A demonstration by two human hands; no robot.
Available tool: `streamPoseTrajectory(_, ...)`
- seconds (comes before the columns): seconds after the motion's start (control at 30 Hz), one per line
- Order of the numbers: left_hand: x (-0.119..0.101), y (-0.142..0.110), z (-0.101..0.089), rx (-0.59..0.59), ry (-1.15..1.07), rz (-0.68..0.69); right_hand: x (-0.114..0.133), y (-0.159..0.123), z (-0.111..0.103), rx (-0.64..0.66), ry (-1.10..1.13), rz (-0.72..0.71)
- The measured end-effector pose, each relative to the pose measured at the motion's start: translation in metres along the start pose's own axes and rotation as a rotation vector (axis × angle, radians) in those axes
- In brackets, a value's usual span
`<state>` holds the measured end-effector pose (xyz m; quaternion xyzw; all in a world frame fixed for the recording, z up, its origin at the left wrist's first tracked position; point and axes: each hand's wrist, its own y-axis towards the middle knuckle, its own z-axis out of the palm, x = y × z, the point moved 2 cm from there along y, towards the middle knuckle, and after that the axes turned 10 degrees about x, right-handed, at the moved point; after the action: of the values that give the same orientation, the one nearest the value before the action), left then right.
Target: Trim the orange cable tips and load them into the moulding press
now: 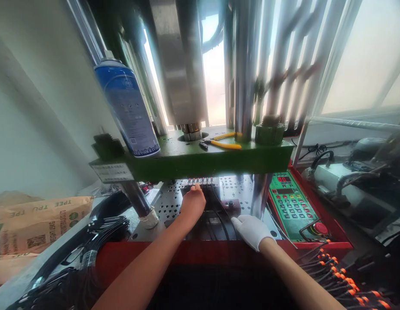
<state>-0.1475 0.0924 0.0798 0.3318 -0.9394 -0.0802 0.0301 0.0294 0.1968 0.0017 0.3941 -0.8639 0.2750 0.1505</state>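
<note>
Bare and with its fingers curled closed, my left hand (193,201) is over the mould block under the press, just in front of a row of small metal connector ends (200,181). Whatever its fingertips pinch is hidden. My right hand (253,231) wears a white glove. Its fingers are closed at a black cable (224,215) at the right side of the mould. Several black cables run from the connector row toward me. A perforated metal plate (169,202) lies beneath the mould.
On the green press beam (200,165) stand a blue spray can (129,107) and yellow-handled pliers (227,144). Steel columns flank the work. At right is a control panel (292,206) with a red button (320,229). Cable bundles (103,232) and brown sacks (41,224) lie left; orange-tipped cables (345,275) lower right.
</note>
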Motion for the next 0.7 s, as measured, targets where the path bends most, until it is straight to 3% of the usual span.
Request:
streamPoseTrajectory(0.33, 0.003, 0.013, 0.005, 0.006, -0.016, 0.006, -0.002, 0.002, 0.001, 0.003, -0.018, 0.007)
streamPoseTrajectory(0.7, 0.02, 0.006, 0.002, 0.025, 0.081, 0.007, -0.002, 0.001, 0.001, 0.003, -0.005, -0.003)
